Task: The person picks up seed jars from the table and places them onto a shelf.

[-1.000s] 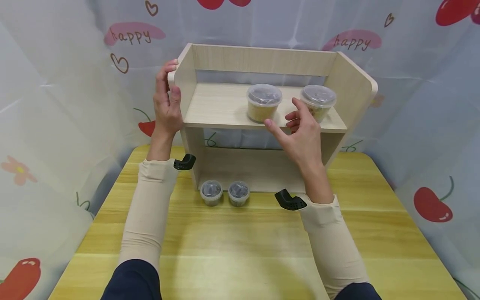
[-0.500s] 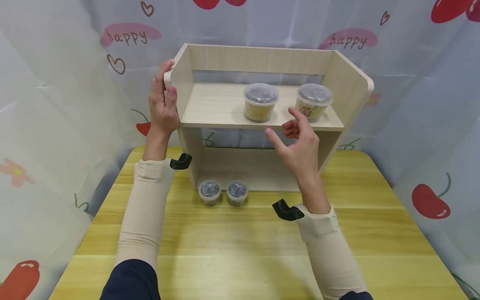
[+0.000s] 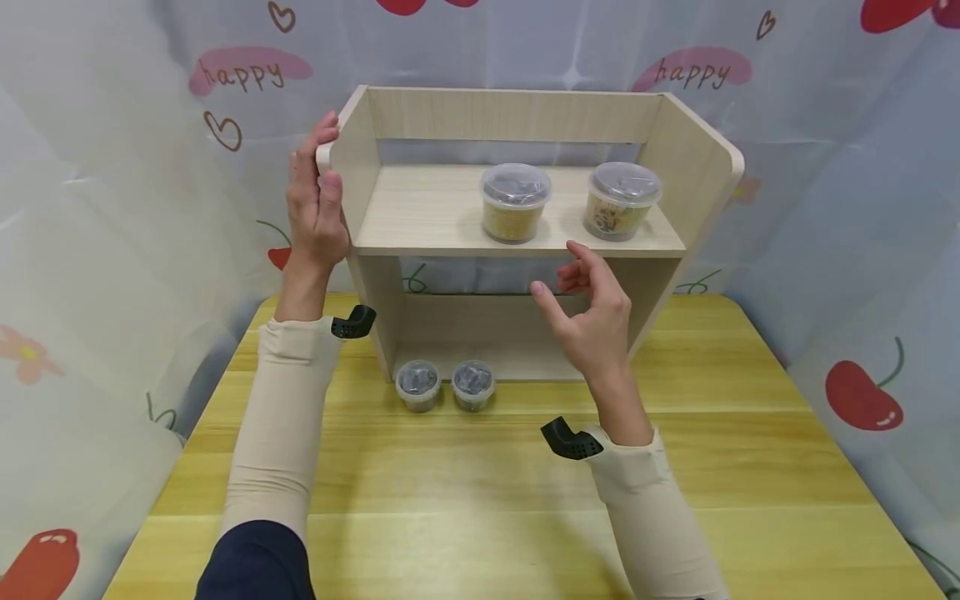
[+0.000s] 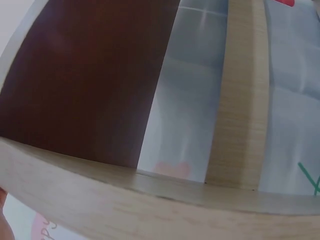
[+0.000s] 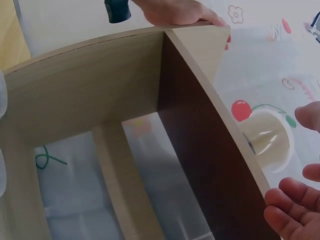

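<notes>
My left hand (image 3: pixel 318 208) lies against the outer left side of a pale wooden two-tier shelf (image 3: pixel 427 204), fingers pointing up and thumb near the front edge. That hand also shows at the top of the right wrist view. My right hand (image 3: pixel 596 312) is apart from everything, just in front of the upper board, thumb spread from loosely bent fingers. Two lidded clear plastic cups stand upright on the upper board: a left cup with yellowish contents (image 3: pixel 515 204) and a patterned right cup (image 3: pixel 622 202).
Two smaller lidded cups, a left one (image 3: pixel 418 386) and a right one (image 3: pixel 473 385), stand on the wooden table (image 3: pixel 465 500) before the shelf's lower board (image 3: pixel 517 367). Behind hangs a printed curtain (image 3: pixel 495 42).
My right hand has drawn back and down, away from the right cup, leaving it on the upper board. My left hand stays at the shelf's side. The view has shifted slightly.
</notes>
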Demonstrator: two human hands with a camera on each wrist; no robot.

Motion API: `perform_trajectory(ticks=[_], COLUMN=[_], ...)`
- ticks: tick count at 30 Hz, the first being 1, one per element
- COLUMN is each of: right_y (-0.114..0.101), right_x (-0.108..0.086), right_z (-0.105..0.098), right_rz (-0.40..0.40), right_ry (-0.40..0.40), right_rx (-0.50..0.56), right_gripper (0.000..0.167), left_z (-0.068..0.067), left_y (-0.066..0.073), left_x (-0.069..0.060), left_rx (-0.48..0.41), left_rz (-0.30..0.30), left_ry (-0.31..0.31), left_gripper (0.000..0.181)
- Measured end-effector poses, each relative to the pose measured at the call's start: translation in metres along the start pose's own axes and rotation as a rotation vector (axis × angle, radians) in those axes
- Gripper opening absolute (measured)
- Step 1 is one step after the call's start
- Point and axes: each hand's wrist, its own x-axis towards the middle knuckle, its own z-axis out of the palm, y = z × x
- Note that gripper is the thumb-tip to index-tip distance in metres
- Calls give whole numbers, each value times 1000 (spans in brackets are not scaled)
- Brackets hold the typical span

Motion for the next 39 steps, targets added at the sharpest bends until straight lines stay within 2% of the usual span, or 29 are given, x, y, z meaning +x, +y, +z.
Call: perform_trajectory(ticks=[4,10,18,23,28,31,36,39], right_y=[3,9,16,23,25,24,11,10], right_x=[-7,-19,-29,-35,-40,-44,-48,-51], right_z=[0,-1,-2,-3,-2,-1,1,2], right_rz=[-24,-2,17,29,43,65,90,93], right_ry=[-2,1,2,-5,-15,-15,-18,-24], right_rx=[-3,18,26,26,26,14,12,22], right_gripper=[54,51,54,55,55,54,52,52], left_z=[1,0,0,1,2,3,4,5], left_y=[3,-11,-12,-2,22,31,32,30], left_x=[0,-1,-2,-1,3,4,4,4], left_rx=[-17,-41,-42,-37,-52,-54,-46,-45], left_rz=[-2,18,6,9,16,14,16,21], left_ry=[2,-1,3,5,20,25,29,32], left_gripper=[69,78,76,64,54,52,52,52])
